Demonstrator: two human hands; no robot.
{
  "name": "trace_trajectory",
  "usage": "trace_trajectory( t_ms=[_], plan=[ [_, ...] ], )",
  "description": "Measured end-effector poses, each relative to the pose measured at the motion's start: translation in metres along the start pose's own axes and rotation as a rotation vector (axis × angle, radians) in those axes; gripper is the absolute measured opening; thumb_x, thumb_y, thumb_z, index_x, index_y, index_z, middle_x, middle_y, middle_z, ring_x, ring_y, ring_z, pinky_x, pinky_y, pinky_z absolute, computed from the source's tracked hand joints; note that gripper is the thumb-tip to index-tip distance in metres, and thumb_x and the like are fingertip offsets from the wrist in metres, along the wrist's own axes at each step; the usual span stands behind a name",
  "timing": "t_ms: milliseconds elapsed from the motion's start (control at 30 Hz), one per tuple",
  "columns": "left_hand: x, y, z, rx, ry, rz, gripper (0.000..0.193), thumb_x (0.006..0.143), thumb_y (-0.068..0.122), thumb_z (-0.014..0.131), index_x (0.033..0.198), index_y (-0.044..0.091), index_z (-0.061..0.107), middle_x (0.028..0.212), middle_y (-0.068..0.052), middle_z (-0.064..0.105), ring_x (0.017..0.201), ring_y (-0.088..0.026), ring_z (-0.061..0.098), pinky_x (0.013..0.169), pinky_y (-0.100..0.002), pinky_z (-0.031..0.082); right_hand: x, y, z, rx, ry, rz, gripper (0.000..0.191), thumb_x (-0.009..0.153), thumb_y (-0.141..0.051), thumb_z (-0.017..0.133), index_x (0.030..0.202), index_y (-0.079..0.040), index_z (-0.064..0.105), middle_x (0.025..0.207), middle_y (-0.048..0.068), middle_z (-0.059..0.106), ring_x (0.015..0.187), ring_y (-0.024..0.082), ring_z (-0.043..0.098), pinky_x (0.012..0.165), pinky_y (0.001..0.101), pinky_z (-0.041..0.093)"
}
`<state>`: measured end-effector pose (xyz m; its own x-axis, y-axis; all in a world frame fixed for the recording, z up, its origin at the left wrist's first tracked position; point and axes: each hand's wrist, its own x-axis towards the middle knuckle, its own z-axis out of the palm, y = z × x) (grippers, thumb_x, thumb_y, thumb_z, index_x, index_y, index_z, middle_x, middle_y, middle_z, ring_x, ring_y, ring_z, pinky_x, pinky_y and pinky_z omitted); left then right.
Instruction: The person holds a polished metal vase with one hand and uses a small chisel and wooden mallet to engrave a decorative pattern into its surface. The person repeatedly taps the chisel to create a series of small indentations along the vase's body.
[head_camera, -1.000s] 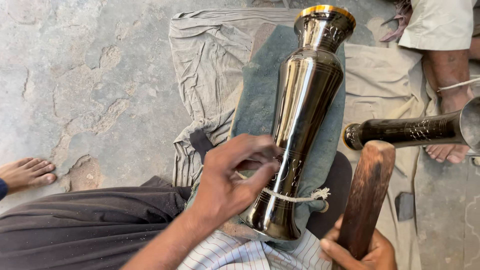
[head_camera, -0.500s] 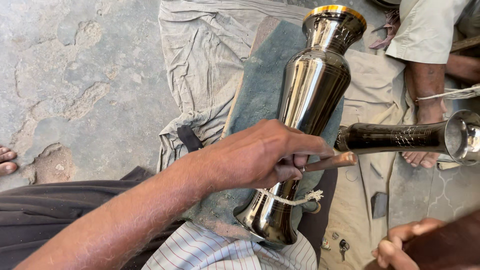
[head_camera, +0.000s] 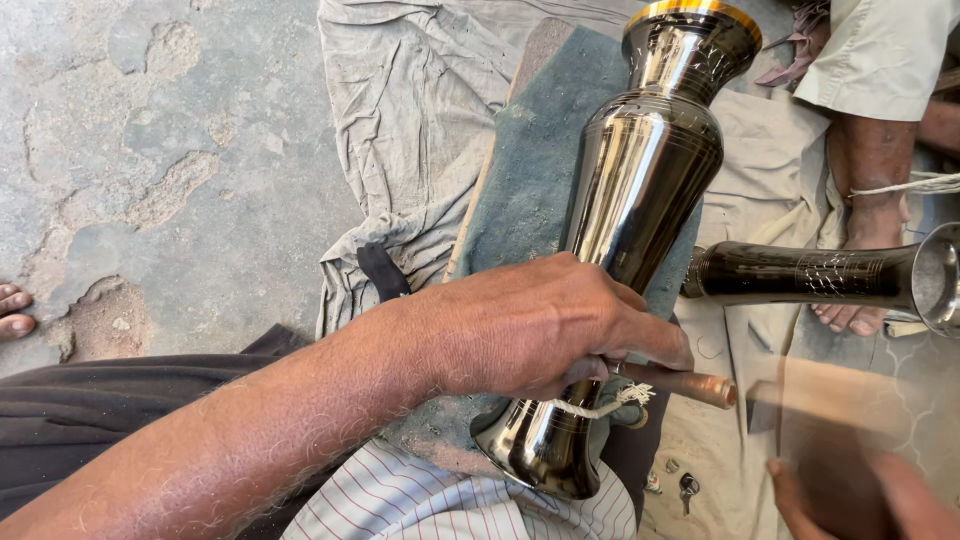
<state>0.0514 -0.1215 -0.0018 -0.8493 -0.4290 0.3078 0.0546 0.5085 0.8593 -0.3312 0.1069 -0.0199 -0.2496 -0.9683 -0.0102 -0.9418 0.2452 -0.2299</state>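
A tall polished metal vase (head_camera: 640, 190) with a gold rim lies tilted on a green-grey pad (head_camera: 535, 180), its foot near my striped shirt. A white string (head_camera: 605, 407) is tied around its narrow waist. My left hand (head_camera: 540, 325) lies across the lower body of the vase and grips a short copper-coloured chisel (head_camera: 690, 384), which sticks out to the right. At the bottom right my right hand (head_camera: 880, 495) holds a wooden mallet (head_camera: 835, 400); both are blurred, and the mallet head is just right of the chisel's end.
A second dark engraved vase (head_camera: 800, 272) lies sideways at the right. Another person's leg and foot (head_camera: 870, 170) rest beside it. Crumpled beige cloth (head_camera: 410, 130) covers the concrete floor. Small keys (head_camera: 688, 486) lie below the chisel. Toes (head_camera: 12, 310) show at the left edge.
My left hand has reached across the vase with the chisel now pointing right. The mallet has swung from upright beside the vase to a blurred position near the chisel's end.
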Motion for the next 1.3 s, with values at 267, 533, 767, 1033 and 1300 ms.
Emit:
trace_trajectory(
  t_ms=[267,533,767,1033,1300],
  plan=[
    [-0.014,0.017,0.003,-0.08,0.101,-0.205,0.034,0.094,0.0,0.061,0.126,0.013,0.065,0.1,-0.007,0.075,0.082,-0.017,0.075,0.064,-0.035,0.062,0.038,-0.019,-0.027,0.091,-0.143,-0.111,0.026,0.071,-0.021,0.083,0.086,-0.008,0.066,0.068,0.006,0.064,0.058,0.012,0.065,0.059,0.0284,0.054],
    [-0.035,0.026,0.015,-0.062,0.445,-0.252,0.044,0.086,0.002,0.077,0.127,0.01,0.064,0.097,-0.007,0.073,0.085,-0.017,0.074,0.075,-0.032,0.063,0.098,-0.079,-0.056,-0.059,-0.201,-0.172,0.035,0.065,-0.024,0.084,0.091,-0.007,0.069,0.074,0.003,0.062,0.061,0.014,0.061,0.058,0.03,0.051],
    [-0.04,0.022,0.031,-0.203,0.6,-0.429,0.052,0.082,0.0,0.077,0.13,0.008,0.062,0.082,-0.003,0.067,0.07,-0.013,0.07,0.065,-0.026,0.064,0.167,-0.083,-0.069,-0.295,-0.453,-0.143,0.038,0.069,-0.033,0.085,0.093,-0.007,0.071,0.077,0.004,0.064,0.065,0.018,0.067,0.065,0.0351,0.058],
    [-0.04,0.025,0.067,-0.431,1.006,-0.659,0.03,0.083,0.006,0.078,0.097,0.004,0.053,0.079,-0.005,0.067,0.073,-0.008,0.074,0.062,-0.018,0.068,0.208,-0.125,-0.085,-0.242,-0.322,-0.364,0.033,0.077,-0.013,0.072,0.108,-0.004,0.067,0.087,0.009,0.067,0.072,0.019,0.069,0.071,0.0331,0.057],
    [-0.038,0.028,0.068,-0.489,1.056,-0.567,0.028,0.085,0.003,0.077,0.104,0.0,0.056,0.086,-0.006,0.069,0.079,-0.006,0.073,0.069,-0.02,0.069,0.216,-0.217,-0.086,-0.13,-0.192,-0.719,0.039,0.085,0.008,0.06,0.123,-0.001,0.063,0.098,0.014,0.069,0.079,0.02,0.071,0.076,0.0311,0.056]
  ],
)
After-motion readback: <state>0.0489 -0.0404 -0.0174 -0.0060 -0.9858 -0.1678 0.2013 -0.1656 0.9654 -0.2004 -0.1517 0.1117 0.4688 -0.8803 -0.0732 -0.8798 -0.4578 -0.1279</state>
